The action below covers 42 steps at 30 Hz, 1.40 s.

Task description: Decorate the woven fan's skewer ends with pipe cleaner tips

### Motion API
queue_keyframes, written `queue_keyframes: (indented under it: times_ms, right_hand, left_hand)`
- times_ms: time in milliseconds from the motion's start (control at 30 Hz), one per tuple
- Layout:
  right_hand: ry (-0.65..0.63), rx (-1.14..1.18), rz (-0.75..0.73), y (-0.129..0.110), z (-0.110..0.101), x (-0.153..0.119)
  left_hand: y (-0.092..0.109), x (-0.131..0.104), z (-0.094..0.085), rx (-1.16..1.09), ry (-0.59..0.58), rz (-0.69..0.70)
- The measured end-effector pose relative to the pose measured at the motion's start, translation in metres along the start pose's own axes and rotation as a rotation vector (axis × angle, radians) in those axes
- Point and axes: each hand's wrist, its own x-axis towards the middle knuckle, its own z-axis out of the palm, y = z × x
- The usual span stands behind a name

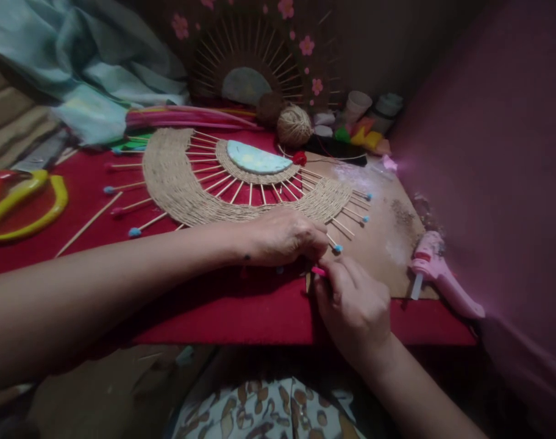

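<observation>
A half-round fan of woven twine (177, 183) on thin wooden sticks lies on the red table, with a pale blue patterned half-disc (258, 157) at its centre. Blue and pink tips cap several sticks. My left hand (285, 236) rests over the fan's near edge, its fingers curled closed by the stick ends; what they grip is hidden. Just below and to the right, my right hand (355, 302) pinches a small bright pink strip (319, 271) close to my left fingertips. A blue-tipped stick (337, 248) shows between the hands.
Yellow-handled scissors (26, 207) and a loose stick (88, 224) lie at left. A pink glue gun (442, 274) sits right, by a cardboard sheet (388, 244). Behind are a twine ball (294, 125), pink strips (191, 117), a white cup (356, 107) and another fan (245, 85).
</observation>
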Motion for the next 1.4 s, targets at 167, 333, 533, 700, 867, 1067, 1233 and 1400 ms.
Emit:
queue_keyframes:
  times_ms: [167, 333, 533, 700, 867, 1067, 1233, 1400]
  right_hand:
    - [-0.048, -0.097, -0.168, 0.000, -0.004, 0.008]
    - [-0.096, -0.028, -0.274, 0.007, -0.008, 0.014]
    - [-0.345, 0.710, 0.500, 0.019, -0.020, 0.017]
    - [-0.731, 1.069, 1.018, 0.024, -0.020, 0.028]
    - [-0.704, 0.892, 0.894, 0.023, -0.019, 0.037]
    - [-0.741, 0.912, 0.918, 0.022, -0.019, 0.043]
    - [-0.647, 0.691, 0.740, 0.015, -0.017, 0.038]
    - [-0.403, 0.242, 0.370, 0.006, -0.007, 0.021]
  left_hand:
    - [0.000, 0.003, -0.001, -0.039, -0.026, -0.031]
    - [-0.002, 0.005, -0.002, -0.099, -0.055, -0.060]
    - [-0.004, 0.003, -0.001, -0.129, -0.013, -0.021]
    - [-0.004, 0.002, -0.001, -0.144, 0.012, -0.006]
    - [-0.006, 0.002, 0.000, -0.112, 0.027, 0.020]
    - [-0.007, 0.004, 0.000, -0.123, 0.013, -0.015]
    - [-0.005, 0.004, 0.001, -0.162, -0.010, -0.074]
    - [-0.005, 0.004, 0.001, -0.179, -0.042, -0.125]
